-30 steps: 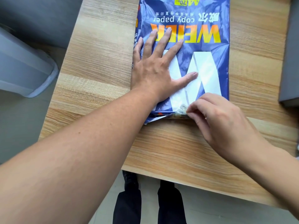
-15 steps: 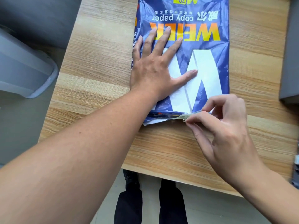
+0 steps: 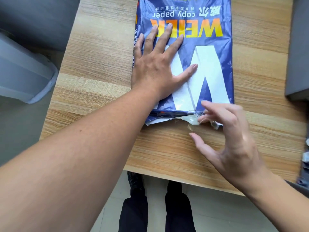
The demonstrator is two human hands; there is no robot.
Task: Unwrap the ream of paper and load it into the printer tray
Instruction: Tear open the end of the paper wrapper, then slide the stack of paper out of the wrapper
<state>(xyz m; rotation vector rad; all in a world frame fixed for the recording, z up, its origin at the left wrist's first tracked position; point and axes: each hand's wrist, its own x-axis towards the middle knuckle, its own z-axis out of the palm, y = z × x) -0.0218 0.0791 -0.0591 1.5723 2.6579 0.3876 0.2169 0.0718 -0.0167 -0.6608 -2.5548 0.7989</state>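
A ream of copy paper (image 3: 209,47) in a crinkled blue wrapper with orange and white lettering lies lengthwise on the wooden table (image 3: 100,81). My left hand (image 3: 157,67) rests flat on its left half, fingers spread, pressing down. At the ream's near end the wrapper flap is torn open and a strip of clear tape (image 3: 190,120) sticks out. My right hand (image 3: 234,139) hovers at that end, blurred, with fingers apart; its fingertips touch the tape and flap, and the thumb is off the ream. No printer tray can be made out.
A light grey plastic body (image 3: 21,77) stands on the floor left of the table. A dark grey object (image 3: 299,56) sits at the table's right edge, with small parts (image 3: 305,158) below it. The table's near edge is just behind my right wrist.
My right hand has gone from pinching the tape at the ream's near end to spread fingers, and the end flap now hangs more open. The left hand has stayed put.
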